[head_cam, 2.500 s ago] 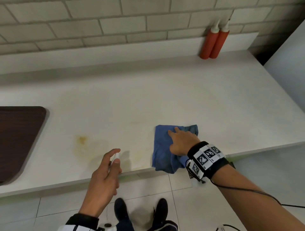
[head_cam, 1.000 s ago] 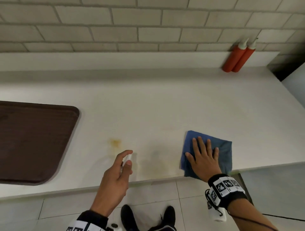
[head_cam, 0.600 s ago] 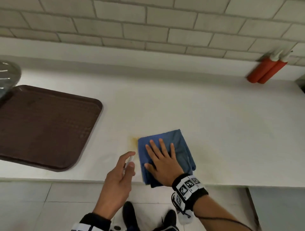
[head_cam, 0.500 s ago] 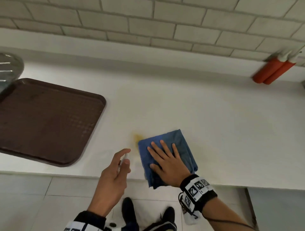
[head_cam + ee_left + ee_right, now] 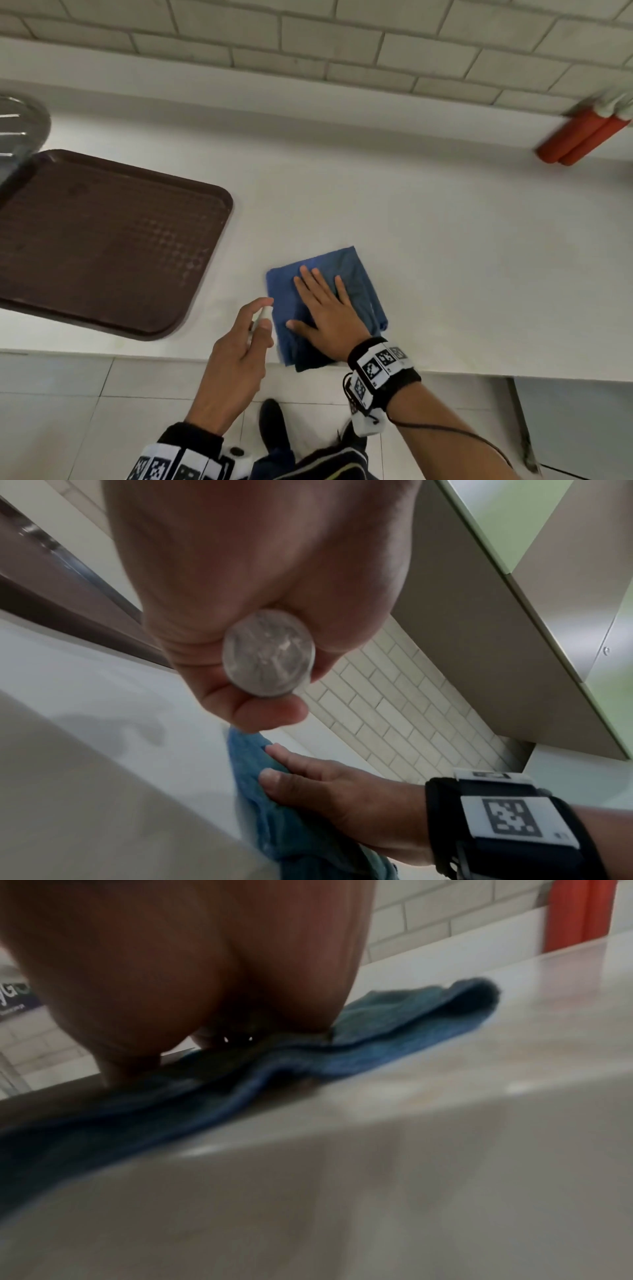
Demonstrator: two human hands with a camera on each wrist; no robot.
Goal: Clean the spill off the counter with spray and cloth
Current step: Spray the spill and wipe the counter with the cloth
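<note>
A folded blue cloth lies near the front edge of the white counter, one corner hanging over it. My right hand presses flat on the cloth with straight, spread fingers. Just left of it, my left hand grips a small clear spray bottle, index finger on its white top. In the left wrist view the round bottom of the spray bottle shows inside the curled fingers. No yellow stain shows; the cloth covers where it was.
A brown plastic tray lies on the counter at the left, with a metal bowl edge beyond it. Two red squeeze bottles stand at the back right against the tiled wall. Tiled floor and my shoes are below the counter edge.
My right hand has slid the cloth left from the counter's right part onto the yellow stains, which are now covered. My left hand keeps holding the spray bottle beside it.
</note>
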